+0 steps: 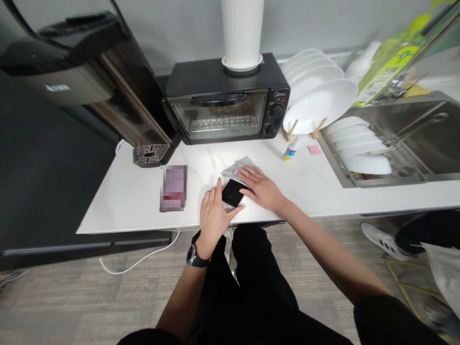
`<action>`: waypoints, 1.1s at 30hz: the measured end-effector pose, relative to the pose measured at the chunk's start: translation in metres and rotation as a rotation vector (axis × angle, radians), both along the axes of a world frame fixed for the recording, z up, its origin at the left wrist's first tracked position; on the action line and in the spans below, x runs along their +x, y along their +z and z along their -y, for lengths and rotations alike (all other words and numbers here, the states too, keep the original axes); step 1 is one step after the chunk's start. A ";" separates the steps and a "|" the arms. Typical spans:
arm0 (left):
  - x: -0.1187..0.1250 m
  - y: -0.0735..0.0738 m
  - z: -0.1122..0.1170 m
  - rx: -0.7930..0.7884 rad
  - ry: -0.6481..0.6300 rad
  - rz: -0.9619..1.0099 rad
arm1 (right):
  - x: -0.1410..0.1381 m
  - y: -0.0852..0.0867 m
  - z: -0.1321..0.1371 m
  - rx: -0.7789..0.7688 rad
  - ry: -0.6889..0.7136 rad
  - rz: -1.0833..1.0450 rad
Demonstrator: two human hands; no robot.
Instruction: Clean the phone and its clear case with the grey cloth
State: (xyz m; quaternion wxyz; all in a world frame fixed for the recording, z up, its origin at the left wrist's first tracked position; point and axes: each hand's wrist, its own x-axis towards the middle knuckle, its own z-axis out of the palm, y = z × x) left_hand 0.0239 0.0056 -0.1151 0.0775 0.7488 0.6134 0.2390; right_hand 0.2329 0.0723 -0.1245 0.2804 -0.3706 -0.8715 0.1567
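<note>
A flat black square object (233,192) lies on the white countertop near its front edge; its exact kind does not show. My left hand (212,211) is around its left and near sides, index finger along one edge and thumb along another. My right hand (264,189) lies flat with fingers stretched over a crumpled grey piece (235,167), cloth or thin plastic, just beyond the black object. The right thumb reaches the black object's right side. Left of my hands rests a purple pouch or packet (174,187), partly blurred.
A toaster oven (219,103) stands behind, bearing a white cylindrical container (243,33). At left is a dark drinks machine (143,115). To the right are a small bottle (290,150), pink note (315,150), racked plates (319,103) and a sink (424,175). Another person's shoe (383,239) shows below.
</note>
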 end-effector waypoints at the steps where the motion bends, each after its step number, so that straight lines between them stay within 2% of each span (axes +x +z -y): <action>1: 0.001 -0.001 0.000 0.005 0.002 0.002 | -0.005 0.001 0.011 0.003 0.053 0.013; 3: 0.001 -0.004 0.001 0.009 0.006 -0.006 | -0.009 0.003 0.025 0.007 0.181 0.038; 5: 0.000 -0.005 0.002 0.021 0.017 -0.014 | -0.007 0.004 0.026 0.010 0.249 0.052; 10: 0.000 -0.007 0.002 0.038 0.004 0.057 | -0.003 0.002 0.009 0.035 0.048 0.017; 14: 0.000 -0.008 0.003 0.048 0.024 0.031 | -0.006 0.002 0.017 0.038 0.207 0.052; 19: 0.001 -0.007 0.004 0.062 0.027 0.047 | 0.005 0.011 0.014 0.041 0.087 0.038; 23: 0.001 -0.007 0.004 0.027 0.040 0.016 | 0.005 0.012 0.013 0.017 0.238 0.066; 28: 0.000 -0.007 0.005 0.028 0.021 0.049 | 0.007 0.009 0.012 0.010 0.141 0.083; 31: 0.000 -0.007 0.005 0.006 0.032 0.018 | 0.007 0.008 0.017 -0.002 0.287 0.103; 33: 0.000 -0.007 0.005 0.016 0.028 0.027 | 0.009 0.009 0.014 0.000 0.293 0.097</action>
